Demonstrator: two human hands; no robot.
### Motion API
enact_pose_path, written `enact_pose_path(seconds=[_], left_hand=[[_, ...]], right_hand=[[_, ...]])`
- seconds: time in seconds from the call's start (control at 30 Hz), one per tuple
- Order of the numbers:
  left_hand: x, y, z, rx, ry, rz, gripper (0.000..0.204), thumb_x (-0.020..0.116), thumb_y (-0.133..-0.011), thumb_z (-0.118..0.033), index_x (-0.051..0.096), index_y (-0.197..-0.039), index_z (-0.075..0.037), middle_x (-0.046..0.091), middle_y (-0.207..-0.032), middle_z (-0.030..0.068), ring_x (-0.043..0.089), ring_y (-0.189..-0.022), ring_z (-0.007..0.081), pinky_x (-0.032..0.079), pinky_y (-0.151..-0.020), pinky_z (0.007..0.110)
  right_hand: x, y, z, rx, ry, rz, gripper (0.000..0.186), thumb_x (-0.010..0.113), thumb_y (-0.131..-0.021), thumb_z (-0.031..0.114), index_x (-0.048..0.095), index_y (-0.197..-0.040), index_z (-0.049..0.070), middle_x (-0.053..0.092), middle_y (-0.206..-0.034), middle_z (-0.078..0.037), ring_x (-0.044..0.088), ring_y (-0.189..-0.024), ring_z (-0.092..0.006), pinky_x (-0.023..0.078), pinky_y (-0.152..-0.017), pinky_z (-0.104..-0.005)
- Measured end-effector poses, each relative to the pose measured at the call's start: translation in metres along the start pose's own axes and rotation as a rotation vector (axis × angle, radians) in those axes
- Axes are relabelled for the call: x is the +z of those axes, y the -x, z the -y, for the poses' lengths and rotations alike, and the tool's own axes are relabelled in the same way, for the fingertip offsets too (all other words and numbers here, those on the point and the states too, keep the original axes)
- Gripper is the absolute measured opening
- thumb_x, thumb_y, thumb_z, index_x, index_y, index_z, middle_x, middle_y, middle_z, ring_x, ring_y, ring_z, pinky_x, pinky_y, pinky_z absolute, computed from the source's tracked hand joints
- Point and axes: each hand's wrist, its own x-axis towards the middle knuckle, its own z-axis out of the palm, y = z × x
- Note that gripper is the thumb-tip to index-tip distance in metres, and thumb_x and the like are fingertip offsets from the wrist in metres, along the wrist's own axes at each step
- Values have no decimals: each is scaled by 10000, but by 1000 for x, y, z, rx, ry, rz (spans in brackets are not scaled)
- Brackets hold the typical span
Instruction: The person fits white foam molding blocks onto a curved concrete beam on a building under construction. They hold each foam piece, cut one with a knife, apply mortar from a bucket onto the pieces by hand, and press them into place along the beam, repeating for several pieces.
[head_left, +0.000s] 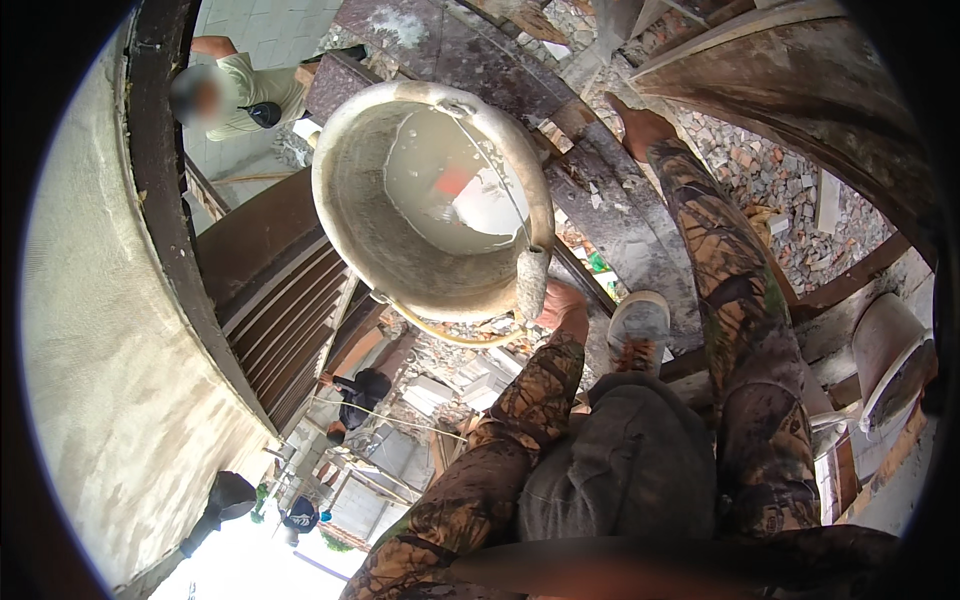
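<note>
A pale, crusted bucket [350, 190] fills the upper middle, with cloudy grey liquid [430, 210] inside and a wire handle with a crusted cylindrical grip [532, 280]. My left hand [560, 305] is just behind that grip at the bucket's lower right, partly hidden; what its curled fingers hold is unclear. A yellow loop [440, 338] curves below the bucket toward that hand. My right hand [640, 128] reaches out at the upper right, fingers extended beside dusty dark boards [600, 200]. My shoe [637, 332] shows between my camouflage sleeves.
Rubble [810, 235] lies below the boards. A curved wooden piece [760, 90] is at upper right, a white bucket [880, 360] at right. A slatted railing [280, 320] and beige wall [100, 320] are left. Co-workers [240, 100] appear at upper left and lower left [365, 400].
</note>
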Motion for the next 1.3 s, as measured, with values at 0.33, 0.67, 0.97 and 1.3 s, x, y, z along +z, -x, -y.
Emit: enact_pose_path(seconds=[0.33, 0.67, 0.97, 1.3], left_hand=[[8, -2, 11, 29, -26, -4, 952, 182, -990, -718, 332, -1397, 130, 443, -1307, 361, 463, -1216, 511, 376, -1002, 561], [6, 1, 0, -2, 1, -52, 936, 196, -986, -725, 262, -1495, 58, 418, -1383, 367, 463, -1256, 505, 379, -1014, 566], [2, -4, -12, -141, -55, -16, 924, 184, -1001, -699, 229, -1543, 48, 421, -1418, 352, 480, -1254, 490, 399, -1021, 554], [0, -6, -18, -188, -77, 65, 914, 190, -1007, -686, 259, -1520, 67, 451, -1374, 345, 504, -1210, 489, 416, -987, 564]], right_hand=[[2, -2, -2, -21, -3, 10, 904, 600, -843, -6, 196, -1625, 204, 706, -1105, -245, 710, -991, -373, 571, -836, -502], [14, -14, -7, -39, -25, -47, 834, 592, -889, 78, 215, -1616, 235, 688, -1098, -271, 698, -972, -394, 551, -832, -503], [15, -17, -7, -11, -34, 16, 782, 565, -906, 91, 254, -1608, 240, 700, -1046, -241, 701, -922, -382, 551, -805, -496], [14, -20, -9, -8, -34, 47, 824, 544, -885, 34, 212, -1621, 196, 691, -1072, -264, 694, -960, -390, 545, -841, -496]])
